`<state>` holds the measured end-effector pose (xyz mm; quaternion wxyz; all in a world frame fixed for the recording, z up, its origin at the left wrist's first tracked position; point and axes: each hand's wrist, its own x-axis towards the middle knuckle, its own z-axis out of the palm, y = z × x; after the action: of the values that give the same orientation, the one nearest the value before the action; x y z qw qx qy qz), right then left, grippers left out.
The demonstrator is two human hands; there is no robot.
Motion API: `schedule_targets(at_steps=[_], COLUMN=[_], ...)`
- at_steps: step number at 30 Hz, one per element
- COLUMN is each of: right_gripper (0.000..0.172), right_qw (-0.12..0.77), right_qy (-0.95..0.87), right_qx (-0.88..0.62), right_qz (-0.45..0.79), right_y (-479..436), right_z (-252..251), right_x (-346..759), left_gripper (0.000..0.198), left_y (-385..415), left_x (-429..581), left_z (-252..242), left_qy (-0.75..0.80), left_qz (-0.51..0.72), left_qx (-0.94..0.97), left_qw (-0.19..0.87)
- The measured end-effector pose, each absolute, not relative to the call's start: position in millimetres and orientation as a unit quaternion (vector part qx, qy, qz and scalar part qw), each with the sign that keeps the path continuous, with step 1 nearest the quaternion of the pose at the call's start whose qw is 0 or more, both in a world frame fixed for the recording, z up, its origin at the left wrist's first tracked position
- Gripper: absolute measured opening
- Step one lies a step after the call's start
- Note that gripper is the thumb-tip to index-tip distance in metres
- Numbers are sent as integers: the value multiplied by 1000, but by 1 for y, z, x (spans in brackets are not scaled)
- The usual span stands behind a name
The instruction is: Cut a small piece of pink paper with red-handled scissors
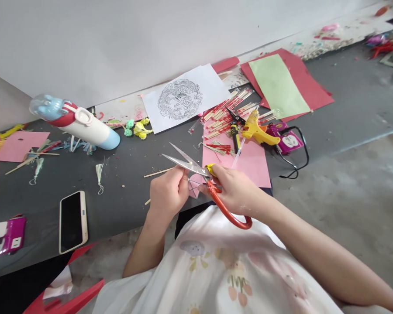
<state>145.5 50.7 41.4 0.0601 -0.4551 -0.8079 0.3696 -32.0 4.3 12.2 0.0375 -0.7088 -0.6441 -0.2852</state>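
Note:
My right hand (232, 187) is closed round the scissors (229, 208), which have orange-red handles. Their metal blades stand apart and point to the upper left, passing over my left hand. My left hand (170, 189) is closed, thumb against fingers, at the left edge of a small pink piece (195, 185) with dark lines on it. A thin stick (159, 173) shows on the table just left of that hand. Beyond my right hand a larger pink sheet (253, 163) lies on the table, with a red tassel (221, 148) on it.
A yellow glue gun (258, 131), black-yellow pliers (236, 135) and bundled sticks (227, 111) lie beyond my hands. Behind are a dragon drawing (212, 87) and green paper (278, 85). To the left are a bottle (88, 128), a phone (72, 222) and a pale tassel (99, 176).

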Motion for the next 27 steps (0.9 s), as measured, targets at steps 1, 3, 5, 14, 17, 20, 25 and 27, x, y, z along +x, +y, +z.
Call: schedule_targets(at_steps=[1, 3, 5, 14, 17, 20, 25, 27], right_gripper=[30, 31, 32, 30, 32, 35, 40, 41], right_qw=[59, 58, 56, 37, 29, 22, -1, 0], right_qy=[-806, -803, -801, -781, -761, -735, -677, -648], right_qx=[-457, -461, -463, -451, -460, -434, -400, -384], right_qz=[371, 373, 375, 430, 457, 520, 618, 658], right_y=[50, 49, 49, 55, 58, 64, 76, 78], right_z=[42, 42, 42, 27, 25, 21, 13, 12], right_x=[146, 146, 147, 152, 153, 155, 159, 159], left_gripper=[22, 23, 23, 24, 22, 24, 23, 22], left_y=[4, 4, 3, 7, 10, 14, 20, 23], left_x=[-32, -31, -30, -19, -14, -13, -14, -15], left_z=[12, 11, 12, 18, 17, 11, 1, -2], left_qy=[-646, -650, -655, -696, -707, -711, -702, -702], left_qz=[-280, -269, -260, -190, -166, -158, -161, -164], left_qx=[-709, -710, -709, -692, -687, -685, -693, -693], left_qw=[34, 27, 19, -25, -22, -11, -15, -22])
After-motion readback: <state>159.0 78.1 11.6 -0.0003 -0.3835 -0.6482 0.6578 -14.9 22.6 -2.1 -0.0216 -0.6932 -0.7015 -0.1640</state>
